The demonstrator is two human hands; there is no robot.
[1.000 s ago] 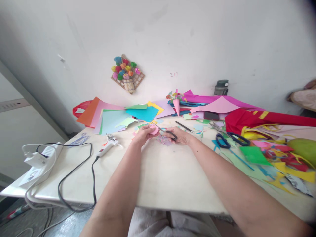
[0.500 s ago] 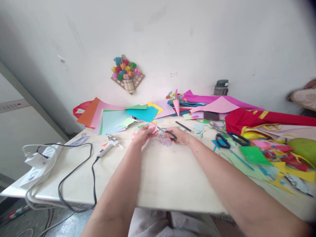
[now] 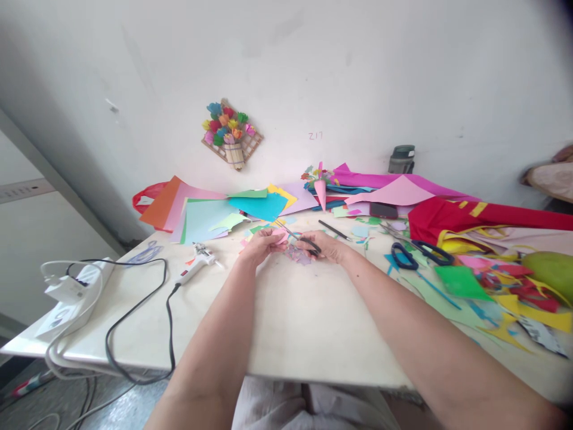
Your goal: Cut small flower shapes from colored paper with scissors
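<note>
Between the fingertips of my left hand [image 3: 263, 246] is a small piece of pink paper [image 3: 280, 235]. My right hand [image 3: 326, 247] is closed round the dark handles of a pair of scissors [image 3: 308, 243], whose blades point up and left, slightly apart, at the paper's edge. Under and between the hands lie small lilac and mixed-colour paper scraps [image 3: 299, 257]. A black pen [image 3: 334, 230] rests just beyond my right hand.
On the left are a glue gun [image 3: 197, 267], its black cord and a white power strip [image 3: 76, 298]. Coloured paper sheets [image 3: 210, 218] line the wall side. Larger blue-handled scissors [image 3: 404, 256], a phone [image 3: 383, 210] and many paper offcuts [image 3: 514, 280] lie to the right.
The scissor blades have spread slightly apart at the pink paper, and the paper has shifted a little in my left fingers. Both arms stay nearly in place.
</note>
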